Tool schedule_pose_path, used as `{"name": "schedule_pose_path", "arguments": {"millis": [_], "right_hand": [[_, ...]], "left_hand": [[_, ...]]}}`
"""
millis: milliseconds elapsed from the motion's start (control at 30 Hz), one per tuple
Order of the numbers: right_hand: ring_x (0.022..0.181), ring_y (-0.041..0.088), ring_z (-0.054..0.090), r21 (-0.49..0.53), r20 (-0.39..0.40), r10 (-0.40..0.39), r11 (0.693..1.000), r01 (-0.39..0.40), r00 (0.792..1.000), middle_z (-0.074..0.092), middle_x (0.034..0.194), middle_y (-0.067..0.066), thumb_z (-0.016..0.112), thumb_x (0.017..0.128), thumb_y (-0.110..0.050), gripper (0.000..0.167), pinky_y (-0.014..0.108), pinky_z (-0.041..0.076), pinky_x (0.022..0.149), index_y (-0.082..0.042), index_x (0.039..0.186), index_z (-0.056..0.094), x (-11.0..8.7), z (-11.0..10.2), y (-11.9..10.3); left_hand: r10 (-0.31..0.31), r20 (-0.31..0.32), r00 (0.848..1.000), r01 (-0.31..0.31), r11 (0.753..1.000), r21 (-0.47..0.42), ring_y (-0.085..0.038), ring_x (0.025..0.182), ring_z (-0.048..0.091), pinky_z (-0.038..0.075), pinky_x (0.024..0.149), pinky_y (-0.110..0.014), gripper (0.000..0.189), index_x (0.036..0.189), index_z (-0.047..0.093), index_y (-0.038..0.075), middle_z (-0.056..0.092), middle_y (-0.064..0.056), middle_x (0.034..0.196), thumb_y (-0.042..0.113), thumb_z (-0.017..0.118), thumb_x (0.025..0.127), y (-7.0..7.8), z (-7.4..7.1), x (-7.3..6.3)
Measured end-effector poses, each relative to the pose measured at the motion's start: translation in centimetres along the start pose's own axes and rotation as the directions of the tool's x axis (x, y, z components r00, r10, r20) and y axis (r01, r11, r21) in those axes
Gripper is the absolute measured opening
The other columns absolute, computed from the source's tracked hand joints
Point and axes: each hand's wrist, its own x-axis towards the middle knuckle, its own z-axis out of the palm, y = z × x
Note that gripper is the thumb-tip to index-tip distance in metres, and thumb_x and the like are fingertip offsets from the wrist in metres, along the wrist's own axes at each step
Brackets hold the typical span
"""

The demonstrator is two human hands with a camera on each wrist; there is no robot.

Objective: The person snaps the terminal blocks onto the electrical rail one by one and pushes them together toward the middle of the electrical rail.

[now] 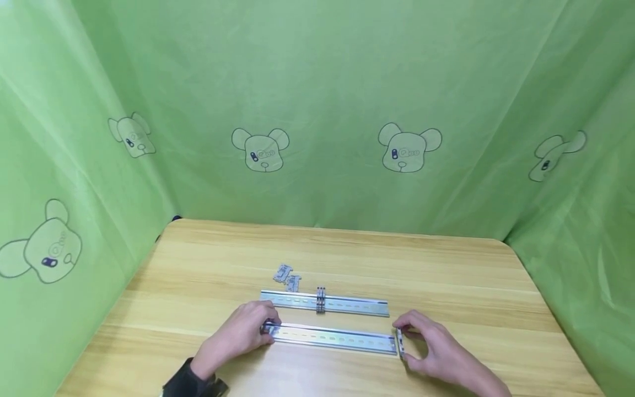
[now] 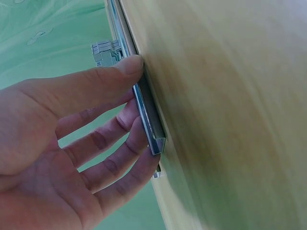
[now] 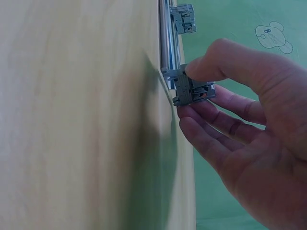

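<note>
A slotted metal DIN rail [image 1: 332, 337] lies across the near part of the table. My left hand [image 1: 244, 330] holds its left end, thumb along the near edge and fingers around the far edge, as the left wrist view shows of the rail [image 2: 149, 117]. At the opposite end, my right hand [image 1: 436, 347] pinches a grey terminal block [image 1: 400, 343] between thumb and fingers. That terminal block [image 3: 192, 91] stands upright right at the rail's end in the right wrist view, its face partly covered by the thumb.
Behind lies a second DIN rail [image 1: 354, 306], parallel, with a few terminal blocks [image 1: 321, 300] clipped near its middle. Two loose grey terminal blocks [image 1: 293, 283] lie flat beyond it. Green curtains [image 1: 327, 110] surround the wooden table [image 1: 446, 264].
</note>
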Motion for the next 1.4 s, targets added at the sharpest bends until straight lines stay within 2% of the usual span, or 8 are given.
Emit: {"name": "schedule_pose_path", "arguments": {"millis": [267, 533, 767, 900, 1167, 1400], "right_hand": [[0.106, 0.023, 0.068, 0.038, 0.018, 0.033, 0.999, -0.033, 0.999, 0.064, 0.116, 0.002, 0.086, 0.068, 0.006, 0.056, 0.031, 0.059, 0.09, -0.006, 0.118, 0.061, -0.1, 0.3, 0.0], [0.106, 0.024, 0.068, 0.111, 0.003, 0.004, 0.994, -0.004, 1.0, 0.065, 0.114, 0.006, 0.084, 0.069, 0.01, 0.054, 0.032, 0.059, 0.089, -0.001, 0.117, 0.061, 0.4, 1.2, -0.2], [0.1, 0.015, 0.068, 0.023, 0.007, -0.019, 1.0, 0.019, 1.0, 0.066, 0.11, -0.001, 0.086, 0.067, 0.003, 0.054, 0.033, 0.061, 0.087, -0.005, 0.115, 0.062, 1.8, 2.5, -0.9], [0.099, 0.011, 0.066, -0.005, 0.032, -0.002, 1.0, 0.002, 0.999, 0.065, 0.11, -0.004, 0.087, 0.069, -0.002, 0.053, 0.032, 0.061, 0.085, -0.007, 0.115, 0.062, 2.8, 3.3, -1.5], [0.1, 0.011, 0.063, -0.032, 0.058, 0.062, 0.998, -0.061, 0.996, 0.066, 0.111, -0.002, 0.087, 0.072, -0.008, 0.049, 0.031, 0.059, 0.088, -0.008, 0.115, 0.064, 4.4, 4.6, -2.8], [0.101, 0.01, 0.063, -0.06, 0.049, 0.042, 0.997, -0.039, 0.998, 0.067, 0.11, -0.003, 0.087, 0.072, -0.013, 0.049, 0.033, 0.058, 0.089, -0.009, 0.115, 0.065, 5.6, 6.0, -3.5]], "left_hand": [[0.003, 0.001, 1.0, -0.003, 1.0, 0.007, -0.013, 0.084, 0.065, 0.056, 0.075, -0.028, 0.028, 0.096, 0.077, 0.012, 0.07, 0.004, 0.094, 0.012, 0.091, 0.072, 0.0, 0.1, -0.1], [0.005, -0.001, 1.0, -0.005, 1.0, 0.004, -0.011, 0.082, 0.064, 0.056, 0.072, -0.025, 0.027, 0.095, 0.077, 0.012, 0.07, 0.004, 0.092, 0.01, 0.091, 0.072, 0.0, 0.0, 0.1], [0.014, -0.003, 1.0, -0.014, 1.0, 0.012, -0.012, 0.083, 0.065, 0.056, 0.073, -0.025, 0.027, 0.095, 0.077, 0.012, 0.07, 0.003, 0.093, 0.01, 0.091, 0.072, 0.0, 0.1, 0.0], [0.017, -0.008, 1.0, -0.017, 1.0, 0.018, -0.013, 0.083, 0.065, 0.056, 0.074, -0.026, 0.026, 0.095, 0.077, 0.011, 0.07, 0.003, 0.093, 0.01, 0.091, 0.072, 0.0, 0.1, 0.0], [0.016, -0.01, 1.0, -0.016, 1.0, 0.018, -0.012, 0.082, 0.064, 0.055, 0.073, -0.025, 0.026, 0.094, 0.077, 0.012, 0.07, 0.003, 0.092, 0.01, 0.091, 0.072, 0.0, 0.2, 0.0], [0.007, -0.008, 1.0, -0.007, 1.0, 0.021, -0.011, 0.081, 0.064, 0.055, 0.071, -0.025, 0.027, 0.094, 0.077, 0.012, 0.07, 0.004, 0.092, 0.011, 0.091, 0.072, 0.0, 0.1, 0.0]]}}
